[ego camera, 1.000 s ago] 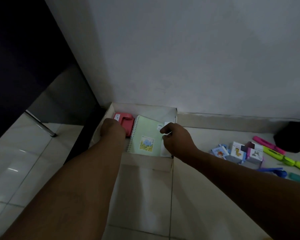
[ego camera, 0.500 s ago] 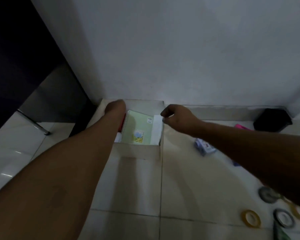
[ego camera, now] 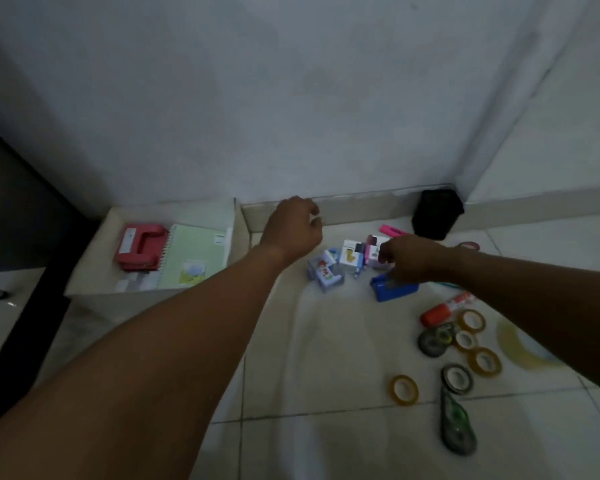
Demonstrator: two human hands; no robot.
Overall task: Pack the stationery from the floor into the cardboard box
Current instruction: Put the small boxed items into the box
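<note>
- Reaching across the tiled floor point(ego camera: 326, 341), your left hand point(ego camera: 293, 230) hovers above the skirting just right of the cardboard box point(ego camera: 238, 233), its fingers loosely curled and holding nothing.
- Your right hand point(ego camera: 409, 259) hangs over a cluster of small printed boxes point(ego camera: 349, 251), fingers bent toward them; you cannot tell from this angle whether they have hold of one.
- Just below that hand sits a blue tape dispenser point(ego camera: 394, 291), touching or nearly touching the hand's underside.
- The cardboard box stands open against the wall at the left, holding a red hole punch point(ego camera: 141, 245) with a green spiral notebook point(ego camera: 194, 254) beside it on the right.
- A pink marker point(ego camera: 392, 232) lies behind the small boxes, near a black container point(ego camera: 437, 213) in the corner.
- Farther right and nearer to you, tape rolls point(ego camera: 465, 341) are scattered on the floor, one yellow roll point(ego camera: 405, 389) lying apart from the rest.
- An orange-capped glue stick point(ego camera: 444, 311) lies just above the rolls, and a green correction-tape dispenser point(ego camera: 458, 427) lies nearest to you.
</note>
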